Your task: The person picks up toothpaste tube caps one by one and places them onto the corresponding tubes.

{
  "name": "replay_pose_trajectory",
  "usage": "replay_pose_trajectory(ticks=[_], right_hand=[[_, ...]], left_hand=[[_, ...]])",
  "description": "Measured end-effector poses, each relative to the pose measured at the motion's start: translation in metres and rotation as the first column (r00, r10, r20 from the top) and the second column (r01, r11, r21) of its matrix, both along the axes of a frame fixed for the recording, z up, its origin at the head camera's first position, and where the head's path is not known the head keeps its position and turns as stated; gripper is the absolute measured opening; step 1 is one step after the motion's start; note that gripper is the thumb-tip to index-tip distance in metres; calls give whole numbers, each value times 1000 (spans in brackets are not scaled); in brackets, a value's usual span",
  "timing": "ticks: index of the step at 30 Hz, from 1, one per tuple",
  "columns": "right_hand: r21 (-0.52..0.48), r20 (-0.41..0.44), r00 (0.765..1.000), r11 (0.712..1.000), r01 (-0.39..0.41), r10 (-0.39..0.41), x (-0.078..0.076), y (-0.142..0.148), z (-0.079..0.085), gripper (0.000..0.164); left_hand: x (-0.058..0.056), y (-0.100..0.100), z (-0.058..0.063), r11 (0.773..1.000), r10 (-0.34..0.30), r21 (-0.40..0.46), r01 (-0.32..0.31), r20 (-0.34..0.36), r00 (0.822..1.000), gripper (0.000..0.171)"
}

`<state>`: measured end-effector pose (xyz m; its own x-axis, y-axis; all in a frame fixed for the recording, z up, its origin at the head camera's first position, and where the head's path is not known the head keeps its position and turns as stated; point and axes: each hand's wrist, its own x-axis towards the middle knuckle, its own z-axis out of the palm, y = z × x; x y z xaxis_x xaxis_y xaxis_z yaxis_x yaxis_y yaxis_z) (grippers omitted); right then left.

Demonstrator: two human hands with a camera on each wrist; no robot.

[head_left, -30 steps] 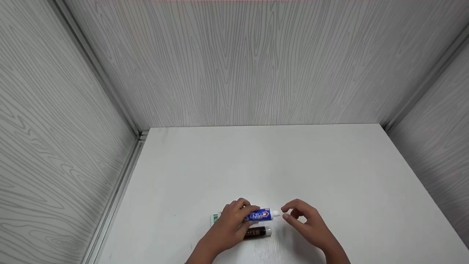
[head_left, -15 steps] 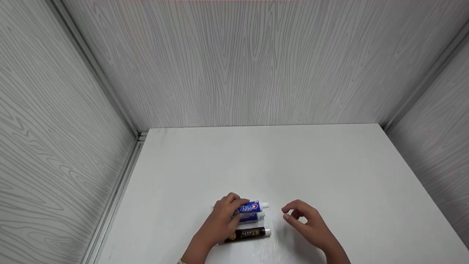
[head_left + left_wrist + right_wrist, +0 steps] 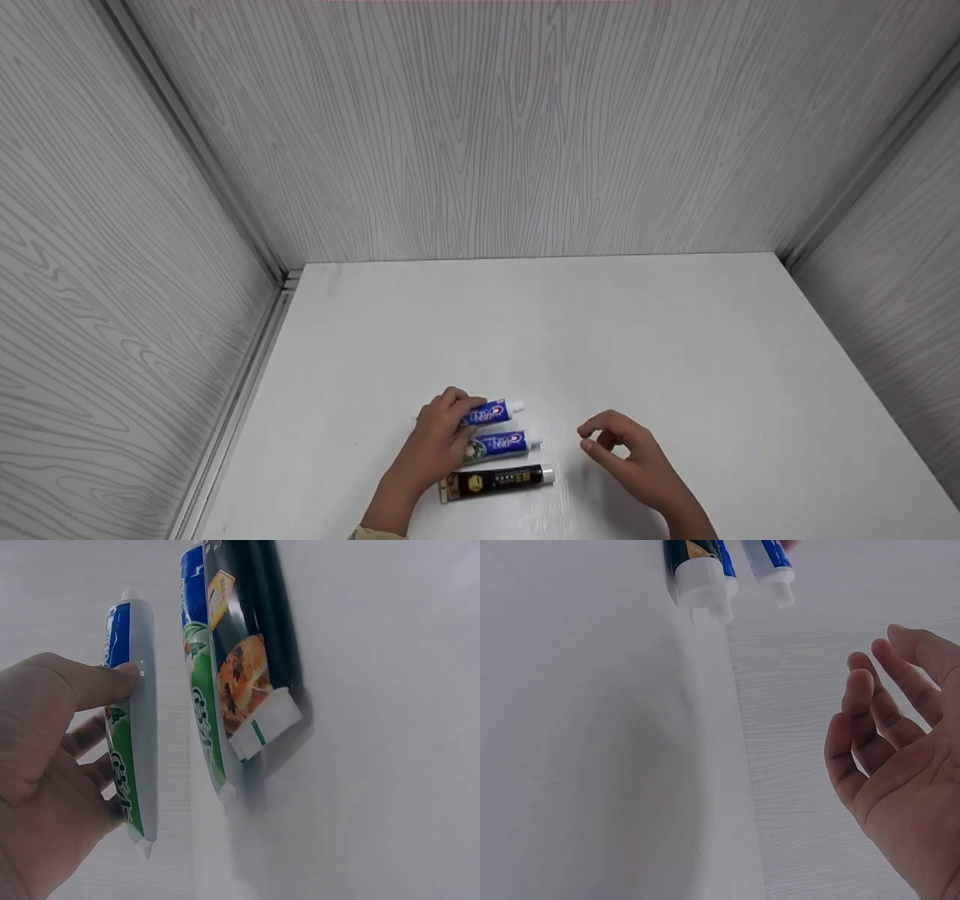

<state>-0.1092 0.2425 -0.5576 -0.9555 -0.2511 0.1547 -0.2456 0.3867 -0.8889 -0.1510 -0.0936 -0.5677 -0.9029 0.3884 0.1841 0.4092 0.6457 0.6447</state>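
My left hand grips a blue-and-green toothpaste tube, thumb on one side and fingers on the other, its white cap pointing right. A matching toothpaste tube lies just nearer, partly behind the hand. Closest to me is a black toothpaste tube with a white cap and a food-like picture at its tail, clearer in the left wrist view. All caps face right. To the right of the caps, my right hand holds nothing, fingers loosely curled with thumb and forefinger tips near each other.
The tubes and hands are at the near part of a white table. Grey wood-grain panels stand behind it and on the left and right sides.
The left hand has moved left and farther away with its toothpaste tube, leaving the second blue tube and the black tube uncovered. The right hand has barely moved.
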Motion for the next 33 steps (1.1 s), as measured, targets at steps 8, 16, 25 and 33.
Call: replay_pose_trajectory(ticks=[8,16,25,33], right_hand=[[5,-18,1000,1000,-5,5,1,1,-3,9],[-5,-25,1000,1000,-15,15,2,2,-3,9],[-29,-67,997,998,-47,45,2,4,-7,10],[-21,-36,999,999,-35,34,2,5,-6,9]], left_hand=[[-7,-6,-12,999,29,-32,-29,-9,1000,39],[-13,-13,-22,998,43,-42,-43,-18,999,40],[-19,-17,-29,998,42,-46,-42,-11,999,41],[-19,-16,-28,998,41,-56,-42,-26,999,40]])
